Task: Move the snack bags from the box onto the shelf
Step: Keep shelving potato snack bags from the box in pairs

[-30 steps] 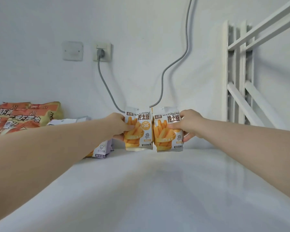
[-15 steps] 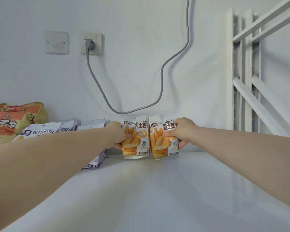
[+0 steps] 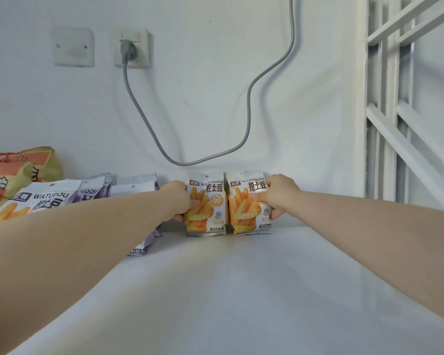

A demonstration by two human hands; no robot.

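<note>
Two small white-and-orange fry snack bags stand upright side by side at the back of the white shelf [image 3: 241, 290], near the wall. My left hand [image 3: 177, 201] grips the left bag [image 3: 208, 208] by its left edge. My right hand [image 3: 277, 196] grips the right bag [image 3: 246, 208] by its right edge. Both bags rest with their bottoms on the shelf and touch each other. The box is out of view.
Several purple-and-white snack bags [image 3: 87, 198] lie to the left, partly behind my left forearm. Orange snack bags [image 3: 16, 170] are stacked at the far left. A grey cable [image 3: 249, 106] hangs from a wall socket [image 3: 131, 48]. White metal bars [image 3: 400, 111] stand at the right.
Both hands have lowered the two fry bags a little until they rest on the shelf. The view has shifted, showing more of the purple bags at the left.
</note>
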